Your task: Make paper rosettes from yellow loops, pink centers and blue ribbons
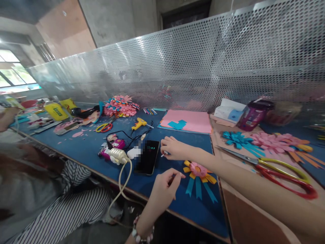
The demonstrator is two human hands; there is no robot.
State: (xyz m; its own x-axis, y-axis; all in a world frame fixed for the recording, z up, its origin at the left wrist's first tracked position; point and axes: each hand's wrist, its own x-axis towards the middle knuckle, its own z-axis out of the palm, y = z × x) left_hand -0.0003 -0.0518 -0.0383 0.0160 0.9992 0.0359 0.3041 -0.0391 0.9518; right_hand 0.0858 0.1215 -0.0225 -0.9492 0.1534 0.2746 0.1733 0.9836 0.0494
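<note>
My right hand [172,148] rests on the blue table [83,149] beside a black phone [147,156], its fingers pinched on a small white stick. My left hand [166,188] hovers over the table's front edge with thumb and forefinger pinched together; what they hold, if anything, is too small to make out. Between the hands, just right of them, lies a paper flower [199,171] with a pink centre, yellow petals and blue ribbon tails.
Large scissors [276,169] with red and yellow handles lie on the brown board at right, near blue and pink paper flowers [254,140]. Pink paper sheets [193,120], a yellow glue gun [138,124], a plug and cords [118,155] sit behind. A perforated metal screen [177,67] backs the table. A person in stripes [66,210] sits at left.
</note>
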